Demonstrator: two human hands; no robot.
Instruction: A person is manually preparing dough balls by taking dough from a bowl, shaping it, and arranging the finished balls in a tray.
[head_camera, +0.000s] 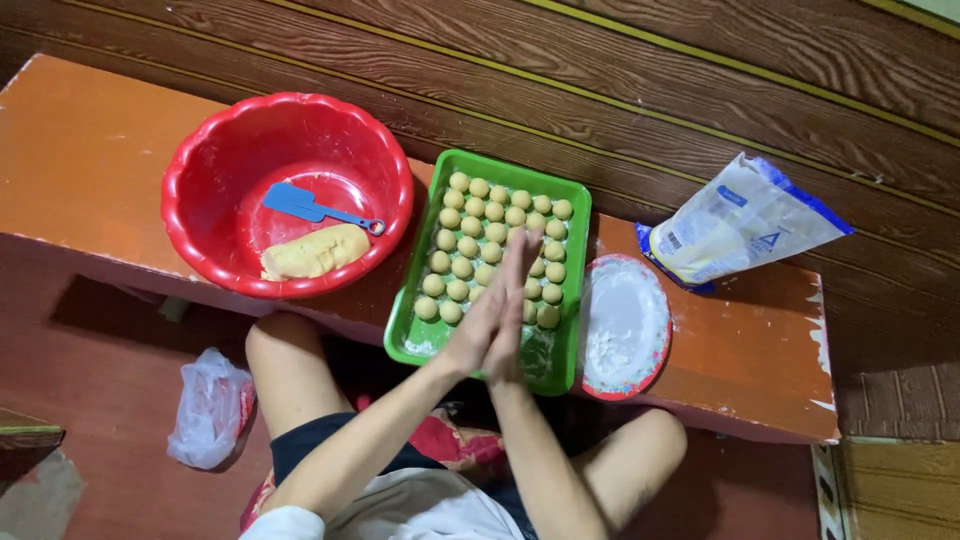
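**Two palms pressed together over the tray of dough balls**

Both hands were held above the near half of the green tray (415, 325), palms flat against each other, fingers extended and pointing away from the body. The left hand (478, 325) and right hand (512, 318) touched along their full length. Neither curled around anything visible; whether a piece of dough sat between the palms could not be told, as the contact face was hidden.

Tray contents: rows of small pale dough balls (470, 228), filling the far and middle part. The near end held none.

Left of the tray: a red basin (200, 170) with a log of yellow dough (315, 252) and a blue scraper (300, 203) lying just beyond it. Right of the tray: a floured plate (625, 325), then a white-and-blue bag (740, 225) further right. All rested on the orange surface (80, 150). A clear plastic bag (208, 408) lay on the floor near the left knee.

Judgement: the posture fits rolling a portion between the palms. A next move would call for parting the hands over the vacant near end of the tray.
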